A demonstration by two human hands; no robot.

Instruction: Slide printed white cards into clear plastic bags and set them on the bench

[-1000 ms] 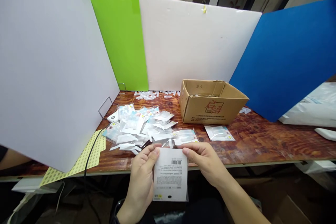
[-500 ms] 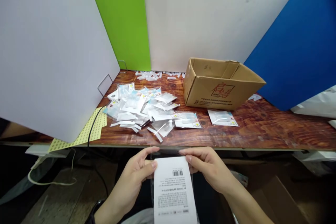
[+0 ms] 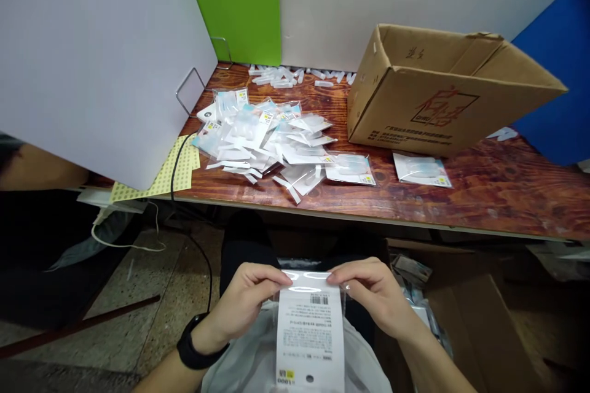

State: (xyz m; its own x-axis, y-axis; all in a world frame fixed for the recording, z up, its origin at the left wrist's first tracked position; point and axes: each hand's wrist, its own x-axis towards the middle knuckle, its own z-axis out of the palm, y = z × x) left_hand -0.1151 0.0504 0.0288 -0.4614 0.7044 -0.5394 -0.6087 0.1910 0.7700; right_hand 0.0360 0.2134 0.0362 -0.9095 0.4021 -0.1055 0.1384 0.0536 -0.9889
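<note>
Over my lap I hold a packaged card [image 3: 310,331] in a clear plastic sleeve, its white printed side with barcode facing me. My left hand [image 3: 251,298] pinches the sleeve's top left corner between thumb and fingers. At the top right corner my right hand [image 3: 371,295] is closed the same way. The sleeve's top edge looks folded over the card, with shiny plastic between my thumbs. On the table beyond lies a heap of similar packaged cards [image 3: 258,141], and a single packaged card [image 3: 421,170] lies to the right of it.
A cardboard box [image 3: 442,104] stands at the table's right. Small white tubes [image 3: 281,77] lie along the back panel. A yellow sticker sheet [image 3: 170,172] and a black cable [image 3: 175,166] are at the left edge. Below right, an open carton [image 3: 479,319] holds packets.
The view has tilted down and shifted. The sleeve's loose top has come down over the card's upper edge, and my hands have moved onto that fold.
</note>
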